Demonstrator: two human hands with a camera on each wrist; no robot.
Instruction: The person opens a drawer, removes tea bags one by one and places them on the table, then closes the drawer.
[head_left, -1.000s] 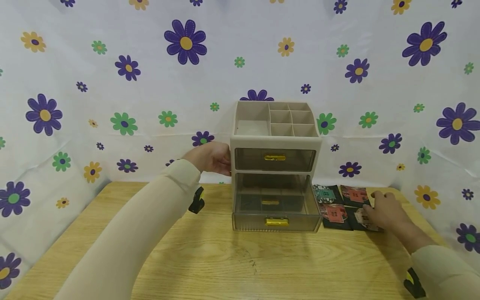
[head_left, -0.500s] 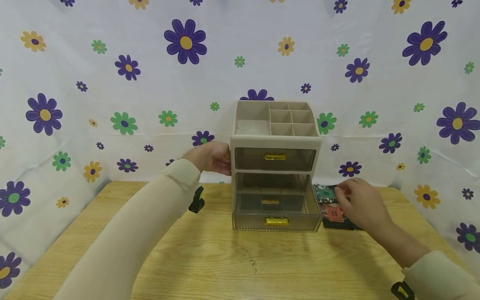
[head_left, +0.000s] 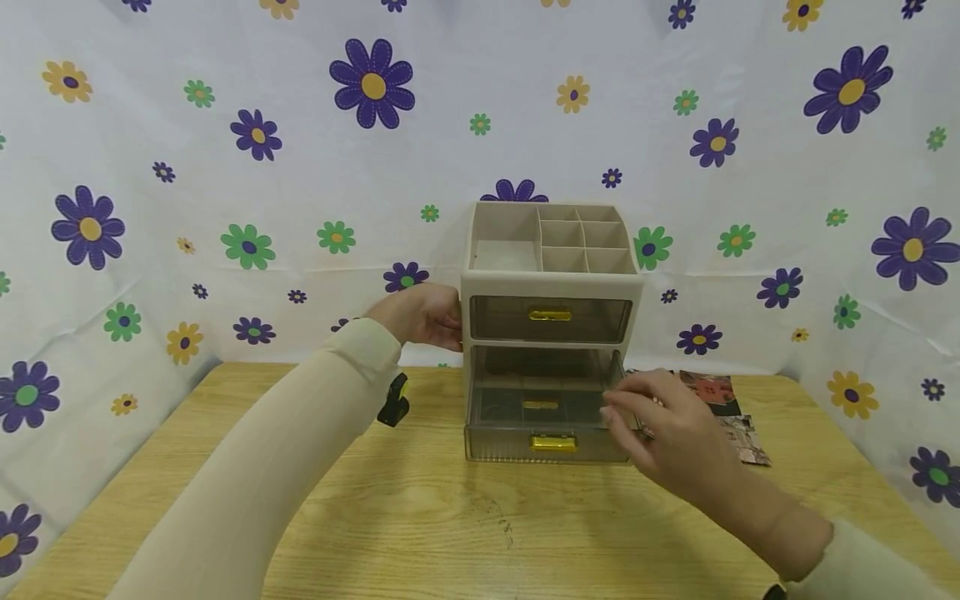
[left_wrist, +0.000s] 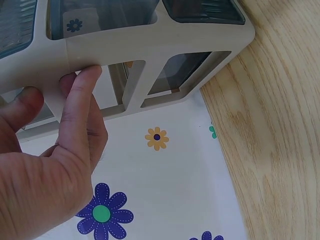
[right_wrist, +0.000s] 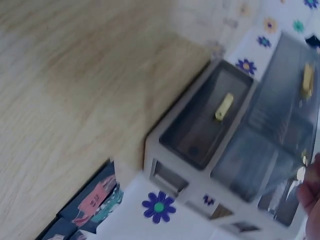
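A beige desktop drawer organizer (head_left: pixel 552 285) stands on the table with its middle smoky drawer (head_left: pixel 498 444) pulled out. My left hand (head_left: pixel 423 315) grips the organizer's left side frame, thumb and fingers either side of a post in the left wrist view. My right hand (head_left: pixel 671 433) hovers by the right wall of the pulled-out drawer, fingers bent and thumb apart from the index finger, nothing seen between them. Only its fingertips (right_wrist: pixel 304 195) show at the edge of the right wrist view. A gold handle (head_left: pixel 553 443) is on the drawer front.
Flat dark packets lie right of the organizer, including a red one (head_left: pixel 708 390) and a beige one (head_left: pixel 744 437). My right hand partly covers the others. The organizer's top tray (head_left: pixel 506 254) has divided compartments. A flowered cloth (head_left: pixel 300 167) hangs behind the wooden table (head_left: pixel 420 533).
My right hand has moved left from the packets to the drawer's right side, uncovering the beige and upper red packets. The left hand stays at the organizer's side.
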